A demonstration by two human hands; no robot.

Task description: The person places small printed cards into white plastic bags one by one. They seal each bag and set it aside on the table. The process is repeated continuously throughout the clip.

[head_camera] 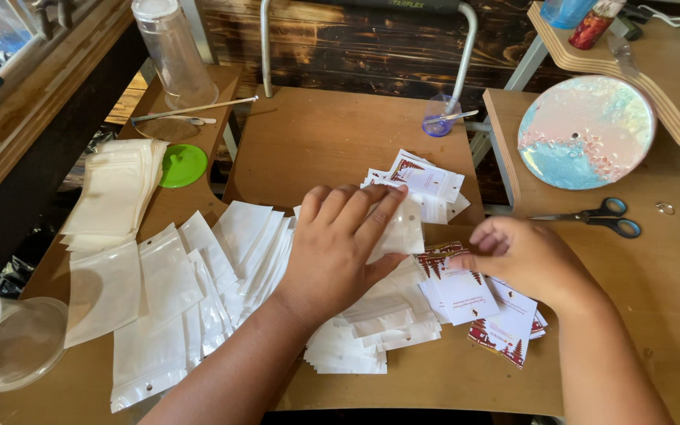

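Wooden tabletop (332, 134) carries a pouch pile (371, 315); left hand (340, 252) presses flat-fingered on it, steadying a pouch, right hand (525, 256) beside pinches a printed card (462, 291).

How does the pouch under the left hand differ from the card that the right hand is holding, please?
The pouch is plain and translucent white; the card carries red print. The left hand presses the pouch flat, while the right hand pinches the card's edge. Both lie on stacks of their kind.
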